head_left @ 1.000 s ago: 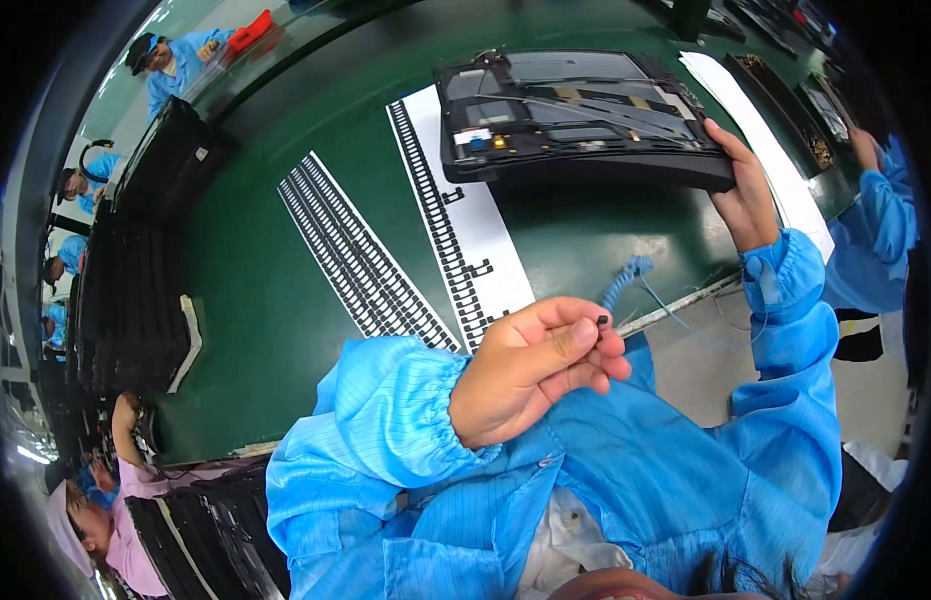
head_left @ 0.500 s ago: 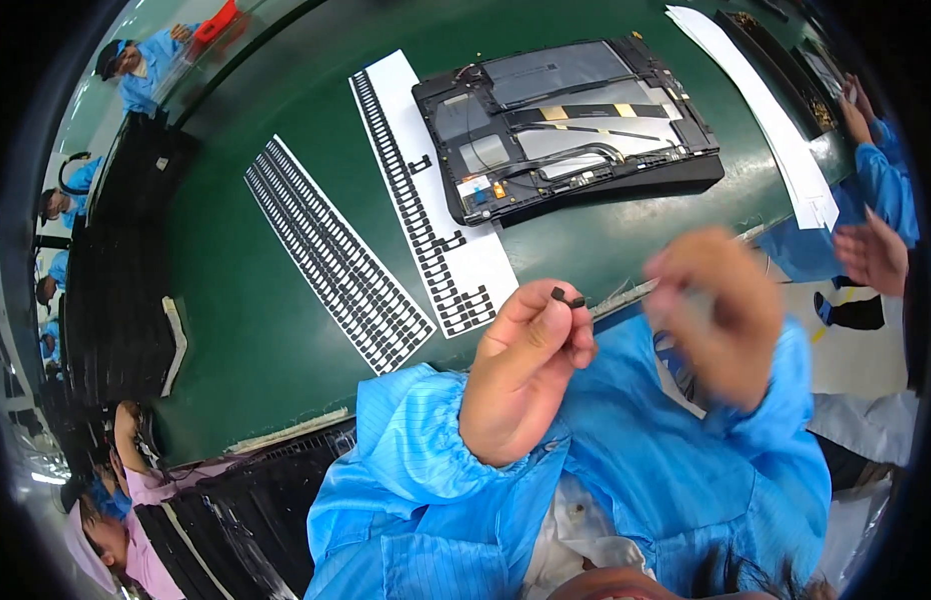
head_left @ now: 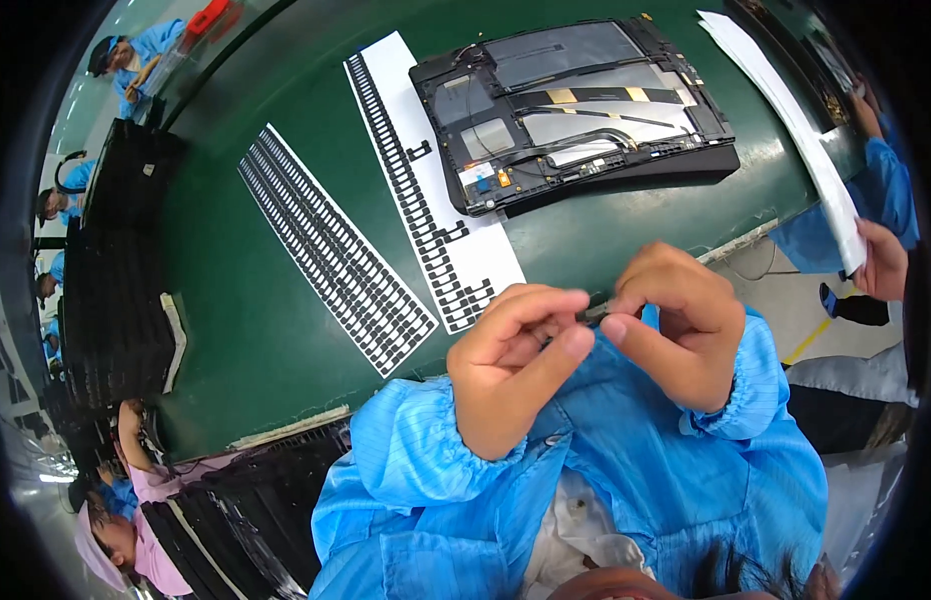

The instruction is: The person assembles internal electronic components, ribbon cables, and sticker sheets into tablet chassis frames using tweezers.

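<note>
While the fingers of your right hand (head_left: 684, 325) pinch a small, dark, blurred piece (head_left: 594, 314) between your two hands, I cannot tell whether your left hand (head_left: 504, 370) grips it too; holding it lightly by its edges, wrists steady near the glossy green surface (head_left: 256, 320), should work best.

The surface (head_left: 236, 330) is showing deep green. The device (head_left: 576, 120) on it is wearing black around grey and silver panels (head_left: 566, 55), with gold patches (head_left: 563, 96) and one orange spot (head_left: 504, 178). The narrow strip (head_left: 336, 250) is repeating black-and-white blocks in rows; the white sheet (head_left: 438, 190) is carrying a black ladder-like column (head_left: 411, 195). The small held piece (head_left: 595, 313) is looking dark. Along the left edge, stacked panels (head_left: 116, 310) are appearing black; faintly striped sleeves (head_left: 411, 435) are showing light blue.
</note>
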Available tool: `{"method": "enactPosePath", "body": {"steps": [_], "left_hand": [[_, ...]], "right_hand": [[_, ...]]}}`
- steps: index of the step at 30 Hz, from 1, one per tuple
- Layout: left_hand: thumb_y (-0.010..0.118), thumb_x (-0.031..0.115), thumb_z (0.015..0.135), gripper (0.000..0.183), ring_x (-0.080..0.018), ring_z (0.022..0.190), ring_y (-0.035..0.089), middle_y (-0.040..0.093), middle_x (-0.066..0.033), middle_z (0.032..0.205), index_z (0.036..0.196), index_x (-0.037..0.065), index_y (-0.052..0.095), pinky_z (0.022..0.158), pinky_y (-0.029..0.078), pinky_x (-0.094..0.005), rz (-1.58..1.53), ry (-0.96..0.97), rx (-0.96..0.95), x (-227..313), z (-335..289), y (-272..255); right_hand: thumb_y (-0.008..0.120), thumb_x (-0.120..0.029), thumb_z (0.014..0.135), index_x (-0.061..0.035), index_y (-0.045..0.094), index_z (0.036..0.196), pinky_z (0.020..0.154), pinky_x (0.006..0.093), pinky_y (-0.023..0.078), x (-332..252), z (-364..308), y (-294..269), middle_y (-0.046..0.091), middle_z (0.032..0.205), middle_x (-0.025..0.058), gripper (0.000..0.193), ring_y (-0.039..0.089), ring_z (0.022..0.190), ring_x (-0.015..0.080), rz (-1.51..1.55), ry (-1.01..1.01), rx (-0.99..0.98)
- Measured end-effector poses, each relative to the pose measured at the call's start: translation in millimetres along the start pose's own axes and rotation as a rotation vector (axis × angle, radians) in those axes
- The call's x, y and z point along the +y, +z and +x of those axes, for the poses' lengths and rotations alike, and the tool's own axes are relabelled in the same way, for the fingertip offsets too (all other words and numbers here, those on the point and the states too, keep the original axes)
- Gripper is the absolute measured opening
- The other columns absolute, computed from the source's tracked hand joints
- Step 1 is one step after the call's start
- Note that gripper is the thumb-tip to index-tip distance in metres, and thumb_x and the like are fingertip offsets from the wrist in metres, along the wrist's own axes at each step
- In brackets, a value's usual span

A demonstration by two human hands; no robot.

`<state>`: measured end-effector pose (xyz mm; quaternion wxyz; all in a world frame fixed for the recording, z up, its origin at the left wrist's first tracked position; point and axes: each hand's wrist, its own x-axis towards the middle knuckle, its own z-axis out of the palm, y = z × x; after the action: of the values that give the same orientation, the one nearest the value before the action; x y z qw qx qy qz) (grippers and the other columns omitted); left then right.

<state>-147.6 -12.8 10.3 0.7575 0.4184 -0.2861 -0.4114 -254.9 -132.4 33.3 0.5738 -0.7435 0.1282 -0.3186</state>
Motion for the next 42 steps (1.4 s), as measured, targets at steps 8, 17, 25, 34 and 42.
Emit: {"method": "enactPosePath", "body": {"steps": [8,17,25,34,42], "left_hand": [[0.06,-0.007,0.078,0.017,-0.0137,0.083,0.054,0.055,-0.0112,0.094,0.094,-0.007,0.058,0.071,0.046,-0.0231,0.12,0.023,0.107,-1,6,2],[0.061,-0.007,0.075,0.017,-0.0158,0.081,0.056,0.057,-0.013,0.09,0.092,-0.006,0.059,0.069,0.046,-0.0241,0.245,-0.096,0.153,12,10,2],[0.068,-0.003,0.063,0.028,-0.0256,0.072,0.059,0.059,-0.0155,0.089,0.091,-0.001,0.063,0.064,0.048,-0.0295,1.133,0.064,-0.456,96,34,-33],[0.083,0.018,0.051,0.095,-0.0467,0.117,0.036,0.026,-0.0319,0.133,0.128,-0.005,0.033,0.095,0.034,-0.0431,1.435,0.297,-0.387,38,108,-68],[0.075,0.014,0.063,0.079,-0.0327,0.123,0.037,0.036,-0.0255,0.132,0.128,-0.005,0.036,0.101,0.03,-0.0366,1.282,0.231,-0.31,33,112,-72]], "right_hand": [[0.065,0.004,0.069,0.0011,0.058,0.08,0.054,0.0235,0.041,13,2,4,0.056,0.072,0.0085,0.013,0.054,0.063,0.014,0.086,0.009,0.092],[0.063,0.004,0.068,0.001,0.056,0.08,0.055,0.0261,0.042,12,22,-11,0.055,0.07,0.0099,0.014,0.053,0.063,0.0173,-0.052,0.007,-0.166],[0.056,0.001,0.075,0.0007,0.054,0.08,0.07,0.0254,0.04,27,58,-39,0.056,0.087,0.0108,0.005,0.051,0.078,0.0168,-0.322,0.003,0.045],[0.054,-0.003,0.079,-0.0003,0.053,0.08,0.086,0.0294,0.036,37,60,-57,0.052,0.112,0.015,0.003,0.049,0.098,0.0206,-0.374,-0.011,0.09],[0.05,-0.007,0.078,-0.0019,0.052,0.075,0.09,0.0307,0.031,31,65,-60,0.049,0.115,0.0165,0.006,0.045,0.105,0.0221,-0.2,0.195,-0.004]]}}
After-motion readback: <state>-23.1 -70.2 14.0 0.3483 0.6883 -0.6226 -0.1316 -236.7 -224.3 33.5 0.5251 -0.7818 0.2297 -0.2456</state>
